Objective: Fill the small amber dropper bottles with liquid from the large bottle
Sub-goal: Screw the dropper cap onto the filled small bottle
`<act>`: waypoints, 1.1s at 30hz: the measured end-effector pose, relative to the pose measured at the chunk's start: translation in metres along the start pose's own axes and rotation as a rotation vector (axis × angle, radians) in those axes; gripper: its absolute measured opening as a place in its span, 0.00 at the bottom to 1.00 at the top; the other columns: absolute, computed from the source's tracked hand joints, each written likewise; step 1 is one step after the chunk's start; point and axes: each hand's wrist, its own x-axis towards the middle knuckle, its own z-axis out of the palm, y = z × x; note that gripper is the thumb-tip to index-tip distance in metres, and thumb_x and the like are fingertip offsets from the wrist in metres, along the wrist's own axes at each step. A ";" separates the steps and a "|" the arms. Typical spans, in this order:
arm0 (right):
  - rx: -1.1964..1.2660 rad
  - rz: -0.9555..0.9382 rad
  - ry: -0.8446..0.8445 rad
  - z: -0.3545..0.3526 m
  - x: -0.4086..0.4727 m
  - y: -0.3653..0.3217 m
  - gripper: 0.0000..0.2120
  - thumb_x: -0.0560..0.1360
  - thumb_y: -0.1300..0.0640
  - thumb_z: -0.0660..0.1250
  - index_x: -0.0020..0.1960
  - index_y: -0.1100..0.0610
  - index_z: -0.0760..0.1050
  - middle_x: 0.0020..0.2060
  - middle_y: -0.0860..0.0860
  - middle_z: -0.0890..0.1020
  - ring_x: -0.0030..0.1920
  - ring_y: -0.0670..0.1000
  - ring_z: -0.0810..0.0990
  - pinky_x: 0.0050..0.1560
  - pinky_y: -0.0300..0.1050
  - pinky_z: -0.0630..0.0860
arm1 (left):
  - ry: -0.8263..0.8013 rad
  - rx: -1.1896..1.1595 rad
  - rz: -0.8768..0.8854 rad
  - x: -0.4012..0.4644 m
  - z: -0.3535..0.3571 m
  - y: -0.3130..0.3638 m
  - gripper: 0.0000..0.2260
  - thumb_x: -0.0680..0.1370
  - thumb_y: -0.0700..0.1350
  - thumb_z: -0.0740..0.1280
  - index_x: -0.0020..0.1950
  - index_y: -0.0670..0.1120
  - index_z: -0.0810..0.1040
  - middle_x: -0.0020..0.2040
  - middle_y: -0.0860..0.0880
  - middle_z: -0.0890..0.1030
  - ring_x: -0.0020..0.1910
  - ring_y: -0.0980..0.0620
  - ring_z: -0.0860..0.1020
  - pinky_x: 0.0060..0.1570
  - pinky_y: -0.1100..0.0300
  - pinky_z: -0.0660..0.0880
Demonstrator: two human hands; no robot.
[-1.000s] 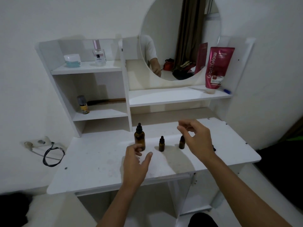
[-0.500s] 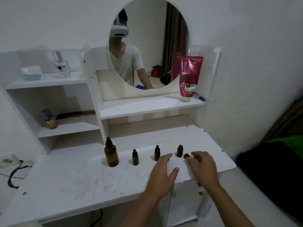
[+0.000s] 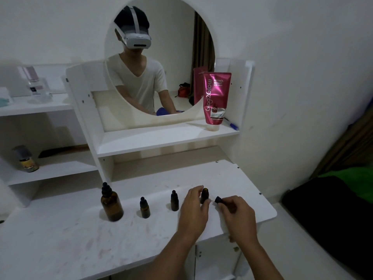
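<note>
One head-worn view looks forward and down, close over the white vanity table (image 3: 60,239) toward its mirror (image 3: 161,57)

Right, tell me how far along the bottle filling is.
Early on. Done: the rightmost small bottle is uncapped. In hand: the left hand steadies that bottle while the right hand holds its black dropper cap. Left: the large amber bottle is still capped and untouched, as are the other two small bottles. Whether any bottle has liquid in it cannot be told.
</note>
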 end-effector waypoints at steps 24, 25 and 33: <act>-0.113 -0.531 -0.126 -0.013 0.043 -0.054 0.12 0.79 0.66 0.70 0.59 0.54 0.83 0.50 0.45 0.86 0.51 0.43 0.84 0.56 0.40 0.81 | 0.001 -0.030 0.046 0.004 0.000 -0.008 0.09 0.83 0.44 0.66 0.61 0.56 0.76 0.54 0.61 0.80 0.55 0.62 0.78 0.59 0.60 0.76; -0.153 -0.535 -0.172 -0.010 0.046 -0.055 0.12 0.79 0.66 0.70 0.59 0.54 0.83 0.51 0.46 0.86 0.51 0.44 0.84 0.56 0.42 0.81 | 0.000 -0.031 0.043 0.004 -0.001 -0.008 0.09 0.83 0.44 0.65 0.61 0.55 0.77 0.53 0.61 0.80 0.55 0.62 0.78 0.58 0.59 0.77; -0.266 -0.381 -0.243 -0.001 0.050 -0.061 0.13 0.78 0.53 0.73 0.62 0.50 0.82 0.47 0.45 0.87 0.44 0.40 0.81 0.53 0.39 0.81 | 0.012 -0.069 0.054 0.005 0.001 -0.012 0.08 0.83 0.43 0.67 0.60 0.55 0.78 0.54 0.60 0.81 0.56 0.62 0.79 0.60 0.60 0.77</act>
